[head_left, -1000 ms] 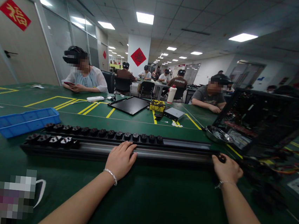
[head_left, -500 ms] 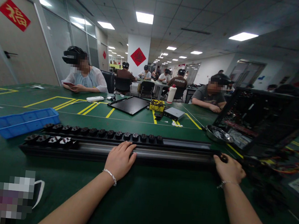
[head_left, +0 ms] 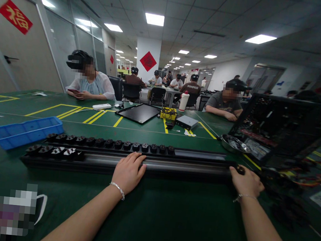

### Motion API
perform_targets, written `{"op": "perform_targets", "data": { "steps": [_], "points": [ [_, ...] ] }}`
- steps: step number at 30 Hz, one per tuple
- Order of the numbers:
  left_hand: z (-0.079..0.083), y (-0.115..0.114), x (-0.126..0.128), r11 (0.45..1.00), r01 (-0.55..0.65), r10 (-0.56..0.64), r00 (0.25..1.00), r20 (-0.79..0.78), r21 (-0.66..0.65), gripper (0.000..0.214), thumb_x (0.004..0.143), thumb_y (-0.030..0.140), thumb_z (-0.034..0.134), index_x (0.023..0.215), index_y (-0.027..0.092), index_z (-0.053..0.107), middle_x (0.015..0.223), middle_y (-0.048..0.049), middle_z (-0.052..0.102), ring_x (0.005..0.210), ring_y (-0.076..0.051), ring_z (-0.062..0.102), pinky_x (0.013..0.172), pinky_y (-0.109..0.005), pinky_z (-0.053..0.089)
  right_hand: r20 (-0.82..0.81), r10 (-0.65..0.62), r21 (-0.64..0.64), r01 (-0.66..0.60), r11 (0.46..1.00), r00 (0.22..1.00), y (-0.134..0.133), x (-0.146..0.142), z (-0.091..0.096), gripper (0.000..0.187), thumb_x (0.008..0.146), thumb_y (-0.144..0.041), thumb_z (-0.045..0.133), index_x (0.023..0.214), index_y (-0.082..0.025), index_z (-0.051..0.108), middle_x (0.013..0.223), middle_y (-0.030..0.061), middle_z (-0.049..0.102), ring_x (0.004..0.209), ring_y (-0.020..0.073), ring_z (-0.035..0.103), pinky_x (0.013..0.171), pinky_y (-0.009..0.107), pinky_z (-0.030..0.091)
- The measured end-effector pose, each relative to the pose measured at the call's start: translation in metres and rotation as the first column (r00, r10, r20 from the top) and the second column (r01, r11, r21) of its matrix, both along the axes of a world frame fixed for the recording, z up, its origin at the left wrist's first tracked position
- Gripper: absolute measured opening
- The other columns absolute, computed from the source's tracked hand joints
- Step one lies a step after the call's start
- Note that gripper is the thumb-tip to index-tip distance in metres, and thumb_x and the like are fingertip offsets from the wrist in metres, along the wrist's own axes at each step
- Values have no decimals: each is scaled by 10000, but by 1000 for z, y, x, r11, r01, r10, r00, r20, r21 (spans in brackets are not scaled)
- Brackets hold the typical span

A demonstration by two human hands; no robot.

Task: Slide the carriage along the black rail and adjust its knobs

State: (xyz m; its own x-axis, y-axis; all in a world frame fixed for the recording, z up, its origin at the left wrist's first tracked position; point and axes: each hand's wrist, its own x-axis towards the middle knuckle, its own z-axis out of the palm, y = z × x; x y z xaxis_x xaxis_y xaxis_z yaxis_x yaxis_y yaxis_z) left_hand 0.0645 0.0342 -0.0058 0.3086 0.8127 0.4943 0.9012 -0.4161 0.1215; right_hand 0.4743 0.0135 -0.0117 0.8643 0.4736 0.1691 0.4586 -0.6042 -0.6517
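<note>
Both hands touched a long black track [head_left: 186, 167], which lay across the green table [head_left: 151, 214] from eight o'clock to four. From the head view, the left hand [head_left: 128, 172] lay at seven o'clock, flat on the track, fingers slightly spread. At four o'clock, the right hand [head_left: 247, 182] curled round a small dark block [head_left: 240, 170] at the track's end, apparently pinching it; the block's underside was hidden. More blocks [head_left: 58, 151] sat at the track's left end, towards nine o'clock. Uneven pressure could have tilted the small block and jammed it; a light left palm could have let the track slide. Loose cables [head_left: 308, 178], near three o'clock, could have snagged an outward elbow.
</note>
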Motion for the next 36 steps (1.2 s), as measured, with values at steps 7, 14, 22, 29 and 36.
{"op": "perform_targets", "data": {
  "steps": [7,14,22,29,36],
  "points": [
    [-1,1,-1,1000,3,-3,1000,-3,1,367,880,373,354,1156,247,560,1233,-43,570,1174,-216,477,924,-381,415,4,11,20,-11,1000,1000,0,2,-2,491,685,-561,502,1085,-289,582,1254,87,431,1186,381,290,957,522,308],
    [0,1,0,1000,-2,1,1000,-5,-9,361,876,364,371,1158,240,559,1229,-38,574,1174,-215,478,920,-386,420,12,-27,99,26,995,1000,3,8,-12,450,670,-534,549,1046,-290,596,1274,60,416,1176,349,313,965,498,309],
    [-1,1,0,1000,2,-2,1000,-3,-4,363,878,368,367,1153,235,563,1230,-38,574,1175,-215,476,924,-387,418,30,-33,155,28,988,999,7,11,-17,431,664,-507,571,1019,-265,604,1311,74,380,1189,356,304,973,493,293],
    [-1,1,-1,1000,0,0,1000,2,-5,362,877,373,366,1155,247,561,1234,-38,570,1175,-214,476,923,-383,418,-7,-26,216,27,976,1000,7,11,-20,463,643,-509,571,1028,-252,584,1355,79,331,1203,359,301,989,474,272],
    [1,1,0,1000,-5,5,1000,1,-22,366,879,373,363,1160,243,558,1240,-33,566,1188,-213,466,937,-389,411,-12,-12,192,14,981,1000,4,7,-13,455,657,-501,569,1030,-242,588,1348,91,334,1209,361,304,999,478,262]
  ]
}}
